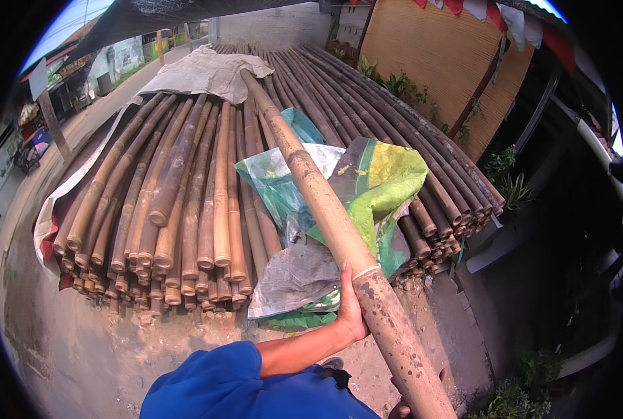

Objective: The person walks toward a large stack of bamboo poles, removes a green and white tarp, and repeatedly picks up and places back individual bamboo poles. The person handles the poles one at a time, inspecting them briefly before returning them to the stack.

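A long, thick bamboo pole slants from the top of the stack down to the lower right, pale at its upper part and dark-blotched at the near end. My left hand is closed on its left side, thumb laid up along it and the other fingers hidden underneath. Lower down, only bits of my right hand show at the pole's edges; it appears wrapped around the pole from below. Green, yellow and grey plastic sheets lie bunched beneath the pole, over the stacked bamboo.
A large stack of bamboo poles spreads ahead, cut ends facing me. A pale sack cloth covers part of its far top. At right stand a woven bamboo wall and plants; a road runs along the left.
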`<state>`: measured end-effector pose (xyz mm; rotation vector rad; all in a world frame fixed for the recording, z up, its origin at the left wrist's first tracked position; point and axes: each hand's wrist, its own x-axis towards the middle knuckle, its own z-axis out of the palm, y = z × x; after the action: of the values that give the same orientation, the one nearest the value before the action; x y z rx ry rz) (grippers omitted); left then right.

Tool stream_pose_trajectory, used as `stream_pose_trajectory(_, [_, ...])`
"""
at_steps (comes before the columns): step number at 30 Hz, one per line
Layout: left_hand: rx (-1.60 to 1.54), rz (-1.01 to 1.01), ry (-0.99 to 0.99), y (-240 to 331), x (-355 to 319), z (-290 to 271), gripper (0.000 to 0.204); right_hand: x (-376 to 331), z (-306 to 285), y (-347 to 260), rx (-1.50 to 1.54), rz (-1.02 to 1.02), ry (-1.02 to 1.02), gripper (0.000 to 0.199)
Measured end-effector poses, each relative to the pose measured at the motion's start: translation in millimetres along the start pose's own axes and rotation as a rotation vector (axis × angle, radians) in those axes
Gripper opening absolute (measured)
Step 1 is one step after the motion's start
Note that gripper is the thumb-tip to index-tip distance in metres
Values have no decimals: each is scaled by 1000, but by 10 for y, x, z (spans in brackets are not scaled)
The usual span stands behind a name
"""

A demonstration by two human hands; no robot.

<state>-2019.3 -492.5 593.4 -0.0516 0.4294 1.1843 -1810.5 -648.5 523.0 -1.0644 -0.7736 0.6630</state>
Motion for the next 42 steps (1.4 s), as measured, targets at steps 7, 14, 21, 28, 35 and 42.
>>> stream_pose_trajectory(7, [144, 41, -200, -246, 455, 642, 89, 1021, 146, -332, -47, -335, 7, 112])
stream_pose_trajectory(14, [281, -19, -536, -578, 1333, 1405, 102, 2264, 75, -682, -51, -569, -26, 111])
stream_pose_trajectory(21, [480, -73, -560, -1082, 2790, 2347, 118, 3818, -116, -811, 201, -259, 56, 111])
stream_pose_trajectory(28, [560, -147, -368, -1676, 3994, 2054, 109, 4663, -692, 128, 374, -55, 165, 98])
stream_pose_trajectory(35, [419, 98, 14, -1338, 5166, 1178, 111, 4646, -1170, 1142, 500, 143, 295, 102])
stream_pose_trajectory(42, [427, 297, 198, -855, 6416, 961, 84, 4935, -1265, 1482, 493, 227, 401, 99])
